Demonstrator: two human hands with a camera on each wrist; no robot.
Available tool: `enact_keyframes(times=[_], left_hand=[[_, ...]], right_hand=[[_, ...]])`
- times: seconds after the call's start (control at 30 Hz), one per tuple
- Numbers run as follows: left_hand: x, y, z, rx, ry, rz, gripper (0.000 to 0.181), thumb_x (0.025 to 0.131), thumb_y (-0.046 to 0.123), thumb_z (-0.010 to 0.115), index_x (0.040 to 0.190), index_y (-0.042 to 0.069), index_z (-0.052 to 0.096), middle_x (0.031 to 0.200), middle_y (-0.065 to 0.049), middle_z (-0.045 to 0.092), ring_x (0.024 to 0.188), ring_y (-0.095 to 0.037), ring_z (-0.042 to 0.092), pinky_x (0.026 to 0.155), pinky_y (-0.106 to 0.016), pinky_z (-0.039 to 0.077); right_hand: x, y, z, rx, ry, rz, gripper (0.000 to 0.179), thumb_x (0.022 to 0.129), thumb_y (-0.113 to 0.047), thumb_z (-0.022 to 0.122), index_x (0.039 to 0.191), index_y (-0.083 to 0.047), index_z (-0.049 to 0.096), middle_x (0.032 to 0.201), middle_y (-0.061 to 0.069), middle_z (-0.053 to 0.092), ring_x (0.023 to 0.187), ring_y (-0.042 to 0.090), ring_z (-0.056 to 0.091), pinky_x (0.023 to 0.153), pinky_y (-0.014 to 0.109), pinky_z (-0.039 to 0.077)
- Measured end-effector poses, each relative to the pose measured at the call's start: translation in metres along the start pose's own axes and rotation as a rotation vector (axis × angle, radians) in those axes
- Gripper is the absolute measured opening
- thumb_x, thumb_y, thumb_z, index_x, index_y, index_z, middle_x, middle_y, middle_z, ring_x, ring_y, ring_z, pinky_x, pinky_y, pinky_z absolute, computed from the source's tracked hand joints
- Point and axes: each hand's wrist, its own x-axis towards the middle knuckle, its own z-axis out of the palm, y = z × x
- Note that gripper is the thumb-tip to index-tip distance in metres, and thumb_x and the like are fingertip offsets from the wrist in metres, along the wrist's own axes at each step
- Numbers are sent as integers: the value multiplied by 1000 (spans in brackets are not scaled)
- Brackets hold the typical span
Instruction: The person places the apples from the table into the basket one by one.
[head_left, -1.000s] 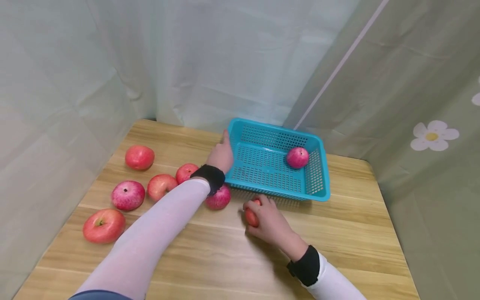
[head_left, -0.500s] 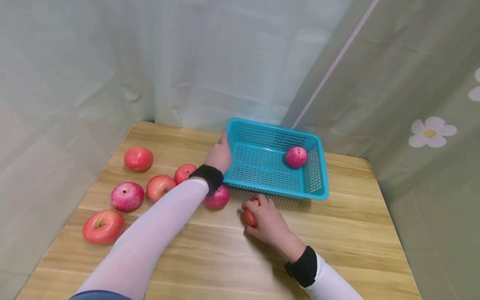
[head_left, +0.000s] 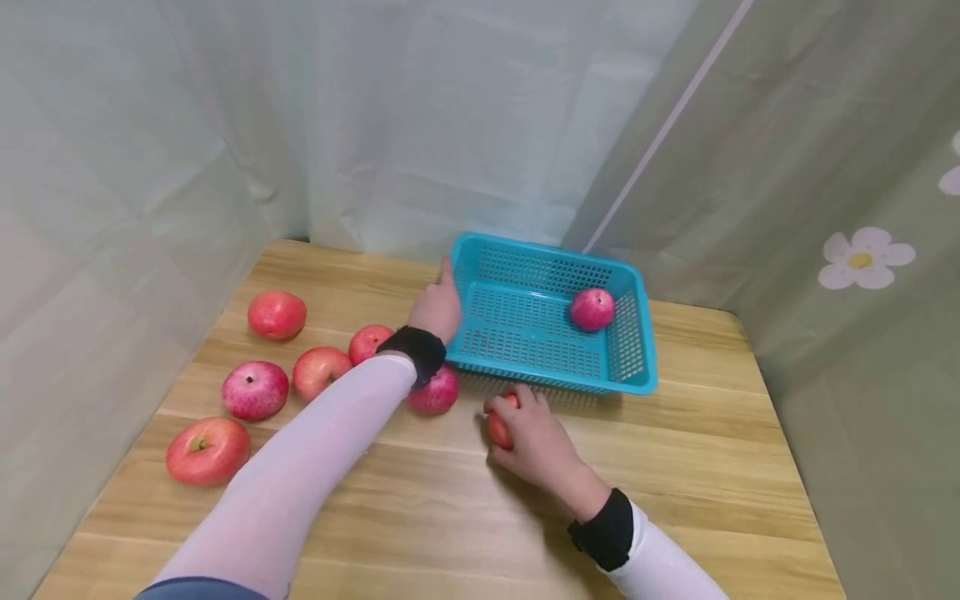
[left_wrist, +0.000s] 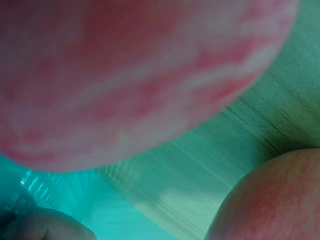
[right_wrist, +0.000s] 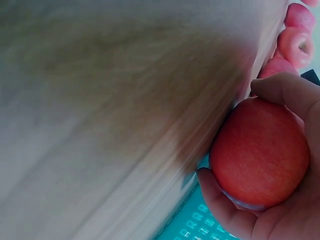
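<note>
In the head view, my left hand holds the left rim of a blue plastic basket, index finger extended along it; its other fingers are mostly hidden. A fingertip shows against the basket in the left wrist view. My right hand grips a red apple on the table, just in front of the basket. Seen from the right wrist, thumb and fingers curl round this smooth apple. One dark pink apple sits in the basket's right part.
Several apples lie to the left on the wooden table, including a large red one and a dark pink one. Another dark pink apple lies beside my left wrist. Pale curtains enclose the table behind and at the sides.
</note>
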Motion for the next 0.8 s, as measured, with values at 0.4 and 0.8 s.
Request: enact_keyframes(times=[0.4, 0.8], left_hand=[[-2, 3, -3, -30, -24, -23, 77, 109, 2, 41, 172, 12, -2, 66, -10, 54, 50, -24, 53, 49, -36, 44], [-1, 2, -1, -46, -34, -21, 81, 109, 1, 45, 172, 13, -5, 67, -12, 55, 51, -25, 56, 48, -37, 46]], right_hand=[[0, 0, -3, -5, -15, -8, 56, 80, -28, 92, 130, -25, 66, 127, 13, 56, 106, 34, 55, 75, 42, 56], [-1, 0, -1, -21, 4, -7, 56, 81, -31, 91, 130, -26, 65, 126, 11, 56, 105, 31, 55, 71, 40, 56]])
